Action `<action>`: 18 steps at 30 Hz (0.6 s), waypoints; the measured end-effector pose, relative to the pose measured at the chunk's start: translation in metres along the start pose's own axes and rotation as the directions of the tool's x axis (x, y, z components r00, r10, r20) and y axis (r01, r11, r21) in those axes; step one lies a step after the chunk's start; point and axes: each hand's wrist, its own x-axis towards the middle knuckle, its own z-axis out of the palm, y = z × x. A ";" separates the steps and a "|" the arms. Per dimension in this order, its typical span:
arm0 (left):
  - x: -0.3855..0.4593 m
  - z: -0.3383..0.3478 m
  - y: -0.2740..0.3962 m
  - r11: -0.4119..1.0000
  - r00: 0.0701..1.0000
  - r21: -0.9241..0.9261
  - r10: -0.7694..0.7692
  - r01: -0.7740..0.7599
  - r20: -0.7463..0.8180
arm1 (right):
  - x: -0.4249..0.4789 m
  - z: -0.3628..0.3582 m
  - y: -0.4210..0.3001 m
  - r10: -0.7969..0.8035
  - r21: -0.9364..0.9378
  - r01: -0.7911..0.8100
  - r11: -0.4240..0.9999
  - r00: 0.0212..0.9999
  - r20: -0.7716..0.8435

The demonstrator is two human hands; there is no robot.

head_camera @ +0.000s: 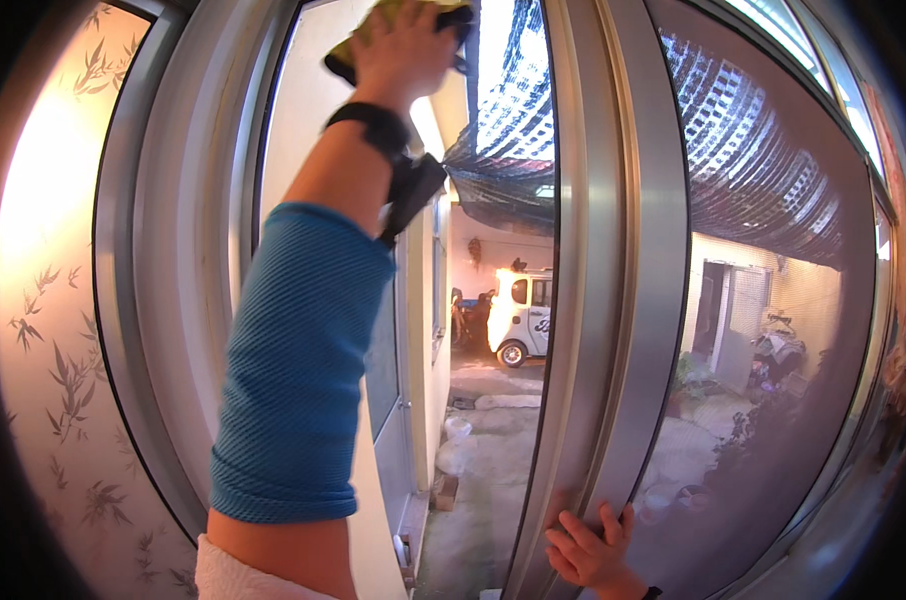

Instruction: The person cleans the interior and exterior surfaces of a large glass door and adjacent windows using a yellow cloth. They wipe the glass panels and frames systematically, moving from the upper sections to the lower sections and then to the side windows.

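Note:
My left hand is raised at the top of the view, its fingers spread over a yellow-green cloth with dark edges. It holds the cloth flat against the upper part of a glass pane. A blue textured sleeve cover is on that forearm, and a black strap with a dark device is at the wrist. At the lower right, my right hand rests its fingertips on the metal window frame; nothing is seen in it. The palm side of each hand is hidden.
A second pane with a mesh look stands on the right. Bamboo-patterned frosted glass is at the left. Through the glass show a yard with a small white vehicle, dark shade netting and a cardboard box.

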 end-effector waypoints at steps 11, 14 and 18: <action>-0.106 -0.033 -0.095 0.995 0.995 -0.023 -0.094 0.095 0.017 | 0.007 -0.005 -0.005 0.087 0.038 -0.088 0.995 0.996 0.018; -0.123 -0.050 -0.024 0.993 0.989 0.019 -0.115 0.113 0.096 | 0.009 -0.008 -0.004 0.095 0.035 -0.096 0.995 0.994 0.048; -0.111 -0.048 0.068 0.991 0.993 -0.120 0.053 -0.065 -0.102 | 0.006 -0.002 -0.003 0.048 0.076 -0.049 0.996 0.999 0.020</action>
